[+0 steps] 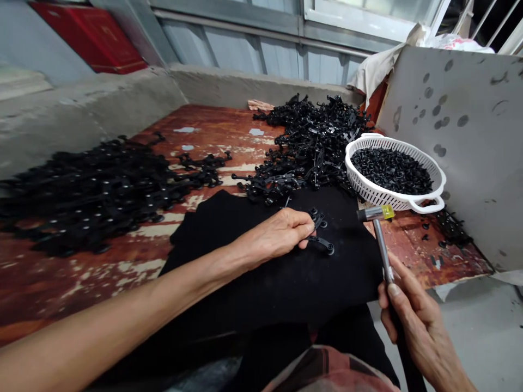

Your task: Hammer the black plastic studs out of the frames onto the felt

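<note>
My left hand [281, 234] rests on a black cloth [261, 267] with its fingers closed on a small black plastic part [321, 239], a strip with round ends. My right hand [412, 313] at the lower right grips the handle of a small hammer [378, 218]. Its metal head with a yellow tip hovers just right of the part, near the cloth's edge.
A white basket [425, 204] of small black pieces stands at the right. One heap of black parts [310, 141] lies behind the cloth, another heap [90, 190] at the left. The worn red table [204, 130] is edged by concrete walls and a grey spotted board [466, 125].
</note>
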Demonstrator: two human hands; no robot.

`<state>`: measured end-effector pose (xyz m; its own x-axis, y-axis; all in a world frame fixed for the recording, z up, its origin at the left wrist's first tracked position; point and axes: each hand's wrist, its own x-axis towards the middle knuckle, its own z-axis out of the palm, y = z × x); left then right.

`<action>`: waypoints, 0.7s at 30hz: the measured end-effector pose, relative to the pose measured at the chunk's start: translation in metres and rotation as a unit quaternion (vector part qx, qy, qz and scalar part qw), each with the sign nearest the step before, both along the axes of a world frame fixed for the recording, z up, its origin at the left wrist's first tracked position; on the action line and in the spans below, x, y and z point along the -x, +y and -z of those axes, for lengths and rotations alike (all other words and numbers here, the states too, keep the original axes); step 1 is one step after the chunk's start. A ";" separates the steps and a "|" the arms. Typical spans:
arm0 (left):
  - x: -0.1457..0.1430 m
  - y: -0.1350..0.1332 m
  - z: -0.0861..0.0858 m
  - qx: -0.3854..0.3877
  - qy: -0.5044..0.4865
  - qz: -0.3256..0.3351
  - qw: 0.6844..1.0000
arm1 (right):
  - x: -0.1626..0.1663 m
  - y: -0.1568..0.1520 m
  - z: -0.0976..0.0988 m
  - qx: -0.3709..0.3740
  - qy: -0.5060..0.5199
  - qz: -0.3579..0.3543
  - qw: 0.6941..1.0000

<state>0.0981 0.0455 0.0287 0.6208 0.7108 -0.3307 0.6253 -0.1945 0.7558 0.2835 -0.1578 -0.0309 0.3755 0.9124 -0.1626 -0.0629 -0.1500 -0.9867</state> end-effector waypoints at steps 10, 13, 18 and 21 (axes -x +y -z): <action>0.000 0.007 -0.006 0.040 -0.011 0.001 0.999 | 0.005 0.001 -0.002 0.010 0.019 -0.001 1.000; -0.001 0.006 -0.008 0.048 -0.007 -0.012 0.999 | 0.003 0.001 0.000 0.010 0.015 -0.006 1.000; -0.003 0.004 -0.008 0.043 0.004 -0.021 0.999 | 0.002 0.000 0.000 0.017 0.021 -0.015 1.000; -0.003 0.004 -0.006 0.034 0.004 -0.012 0.999 | 0.004 0.002 -0.002 0.024 0.017 -0.009 1.000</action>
<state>0.1013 0.0499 0.0345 0.6013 0.7013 -0.3829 0.6347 -0.1281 0.7621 0.2797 -0.1562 -0.0285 0.3521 0.9100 -0.2189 -0.0935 -0.1985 -0.9756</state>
